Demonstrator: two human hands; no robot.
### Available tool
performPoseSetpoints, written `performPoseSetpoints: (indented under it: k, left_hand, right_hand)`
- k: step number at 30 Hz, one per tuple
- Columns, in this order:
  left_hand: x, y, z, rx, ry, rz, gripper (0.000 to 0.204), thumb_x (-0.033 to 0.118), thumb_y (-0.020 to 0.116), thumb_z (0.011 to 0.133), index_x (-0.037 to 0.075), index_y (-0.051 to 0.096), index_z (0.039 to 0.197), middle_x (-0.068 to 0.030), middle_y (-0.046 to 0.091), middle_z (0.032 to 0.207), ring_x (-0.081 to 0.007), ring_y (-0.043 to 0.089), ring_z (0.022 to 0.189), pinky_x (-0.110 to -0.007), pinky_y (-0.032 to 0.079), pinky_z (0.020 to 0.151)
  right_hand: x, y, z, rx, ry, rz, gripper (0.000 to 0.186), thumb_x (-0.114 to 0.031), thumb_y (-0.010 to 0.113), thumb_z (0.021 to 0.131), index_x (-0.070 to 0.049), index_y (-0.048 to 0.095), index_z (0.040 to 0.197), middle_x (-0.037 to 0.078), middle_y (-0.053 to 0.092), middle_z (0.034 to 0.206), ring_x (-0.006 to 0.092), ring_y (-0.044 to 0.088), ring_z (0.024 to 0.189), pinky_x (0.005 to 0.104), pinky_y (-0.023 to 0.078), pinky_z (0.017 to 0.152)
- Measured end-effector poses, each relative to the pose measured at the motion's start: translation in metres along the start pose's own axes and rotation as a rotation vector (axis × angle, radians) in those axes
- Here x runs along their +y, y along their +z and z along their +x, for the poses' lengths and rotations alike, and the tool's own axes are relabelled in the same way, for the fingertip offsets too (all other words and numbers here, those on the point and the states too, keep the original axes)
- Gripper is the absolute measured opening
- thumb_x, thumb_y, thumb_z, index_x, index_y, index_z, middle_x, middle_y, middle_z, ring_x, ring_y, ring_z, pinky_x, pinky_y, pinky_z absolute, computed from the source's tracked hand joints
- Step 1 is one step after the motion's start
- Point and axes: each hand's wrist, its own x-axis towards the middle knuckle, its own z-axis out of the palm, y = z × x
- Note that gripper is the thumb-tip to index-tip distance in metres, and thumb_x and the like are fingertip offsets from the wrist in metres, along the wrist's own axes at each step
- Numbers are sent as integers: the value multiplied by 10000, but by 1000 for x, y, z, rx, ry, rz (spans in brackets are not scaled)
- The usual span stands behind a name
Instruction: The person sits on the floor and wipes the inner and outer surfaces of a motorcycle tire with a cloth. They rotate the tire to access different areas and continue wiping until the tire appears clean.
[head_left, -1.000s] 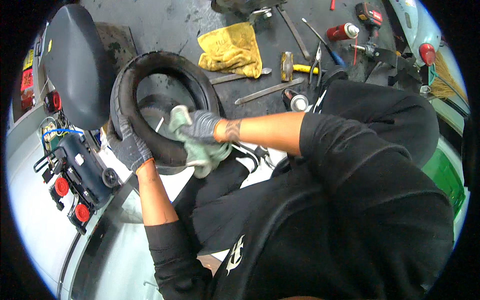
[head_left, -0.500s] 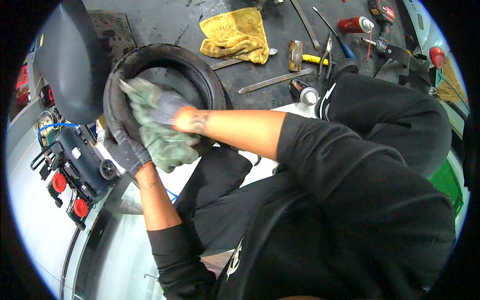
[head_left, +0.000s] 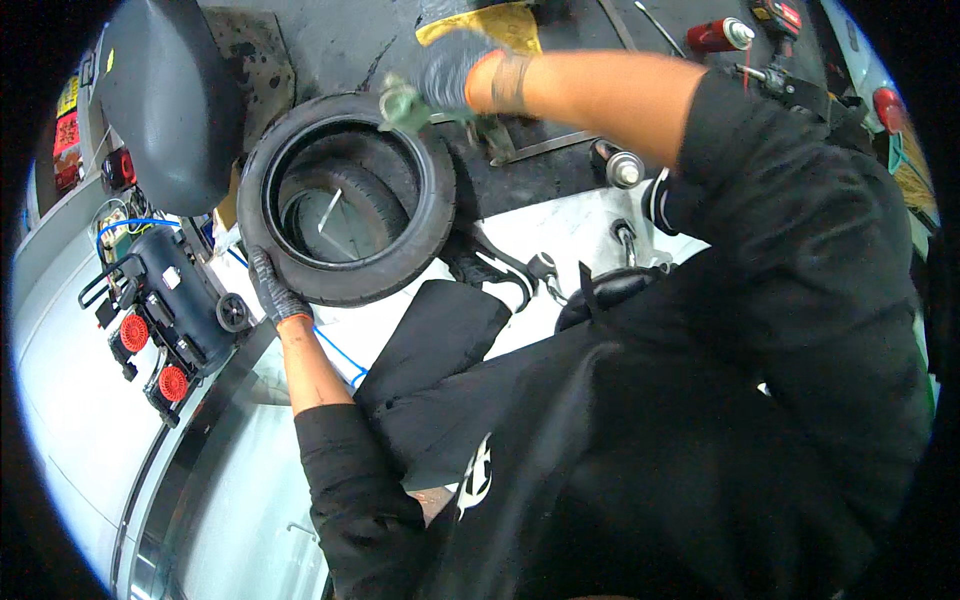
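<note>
A black tyre (head_left: 432, 200) leans with its opening toward me, and the inner wall shows through the ring. My left hand (head_left: 275, 285), in a dark grey work glove, grips its lower left edge. Past the tyre's upper right edge is my right hand (head_left: 452, 75), gloved too and smeared by motion. Its fingers are closed on a green cloth (head_left: 404, 108), which hangs by the tyre's rim. Behind that hand lies a yellow leather piece (head_left: 515, 25), partly covered. A flat metal bar (head_left: 555, 147) rests on the dark mat, below my right forearm.
A red spray can (head_left: 718, 36), a cordless drill (head_left: 778, 18) and a black can (head_left: 620, 166) stand or lie at the right. On the left are a smooth dark grey shell (head_left: 170, 110) and a black air compressor (head_left: 172, 275) with red round covers.
My right hand has swung from inside the tyre up and right, taking the green cloth along. The tyre has tipped so its opening shows more fully; my left hand still grips it.
</note>
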Motion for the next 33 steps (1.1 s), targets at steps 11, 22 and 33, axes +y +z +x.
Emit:
performPoseSetpoints:
  k: [11,22,33]
  left_hand:
    - [73,30,-4,-328,-106,202,889,316,883,818,82,425,1543,-191,591,1413,-342,644,1183,-469,575,976]
    - [149,48,-78,-204,-48,-78,514,109,831,780,23,697,1269,-191,710,1208,-327,703,995,-439,592,892]
    - [211,4,-215,-298,381,-886,520,211,659,929,-34,582,1381,-204,682,1301,-351,672,1180,-510,512,1078]
  right_hand:
    - [-22,-272,-32,195,-187,117,419,-440,660,925,-79,735,1123,193,754,1024,341,731,927,441,568,857]
    - [8,-289,-128,-1,729,-14,527,-553,675,904,-77,775,1108,187,765,1023,361,738,909,436,576,810]
    - [-47,-291,-107,308,422,907,403,-340,633,1029,-56,675,1311,80,748,1123,182,705,922,339,573,851]
